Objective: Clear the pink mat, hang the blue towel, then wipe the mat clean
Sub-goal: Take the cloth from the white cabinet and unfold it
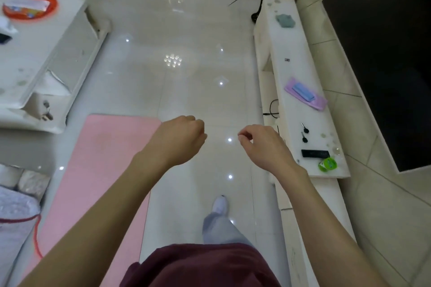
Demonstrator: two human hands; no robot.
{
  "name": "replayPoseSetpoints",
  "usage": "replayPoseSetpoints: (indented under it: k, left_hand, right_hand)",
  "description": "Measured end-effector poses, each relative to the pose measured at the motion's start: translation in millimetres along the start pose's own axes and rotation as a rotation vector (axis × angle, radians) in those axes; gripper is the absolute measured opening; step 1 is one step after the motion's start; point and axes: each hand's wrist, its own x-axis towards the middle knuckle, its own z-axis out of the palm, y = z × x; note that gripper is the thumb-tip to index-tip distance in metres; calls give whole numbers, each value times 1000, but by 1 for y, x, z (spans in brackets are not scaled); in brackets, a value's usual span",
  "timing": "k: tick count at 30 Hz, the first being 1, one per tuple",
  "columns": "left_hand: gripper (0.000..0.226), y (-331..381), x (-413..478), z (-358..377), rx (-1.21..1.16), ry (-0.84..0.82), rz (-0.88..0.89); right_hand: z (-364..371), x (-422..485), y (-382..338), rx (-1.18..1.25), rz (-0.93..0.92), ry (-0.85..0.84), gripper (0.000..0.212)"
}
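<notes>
Item: pink mat [98, 170]; lies flat on the glossy tiled floor [186, 77] to the person's left, beside a low white table [35, 53]; the part in view carries nothing, though its near end is cut off by the left arm.

Item: blue towel [303, 93]; folded, resting on a purple pad [319, 102] atop the long white cabinet [293, 53] to the right; well ahead of both hands.

Item: left hand [179, 141]; raised over the floor at the mat's far corner; fingers curled under into a loose fist, nothing seen in it.

Item: right hand [263, 144]; raised just short of the cabinet edge; fingers loosely bent, thumb near the forefinger, holding nothing.

Also on the cabinet: grey cloth [285, 20] at the far end; two black keys [304, 130], a black remote [314, 153] and a green tub [327, 164] at the near end.

Step judged in hand: walking up to collect the towel for hanging.

Handling note: step closer along the cabinet before reaching; the right hand is the nearer; take the towel by its upper fold so the pad stays behind; lift straight up, since the pad overhangs the cabinet's far edge and may slide; avoid sweeping the keys and remote on the way; the grey cloth looks a likely wiper for later.
</notes>
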Motion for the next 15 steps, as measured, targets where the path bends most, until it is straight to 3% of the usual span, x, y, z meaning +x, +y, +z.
replayPoseSetpoints:
  k: [8, 15]
  left_hand:
    - [31, 16, 156, -45, 57, 9, 13]
    - [31, -16, 259, -62, 62, -70, -32]
  right_hand:
    - [-77, 140, 43, -19, -35, 13, 26]
    - [-99, 253, 61, -34, -29, -2, 26]
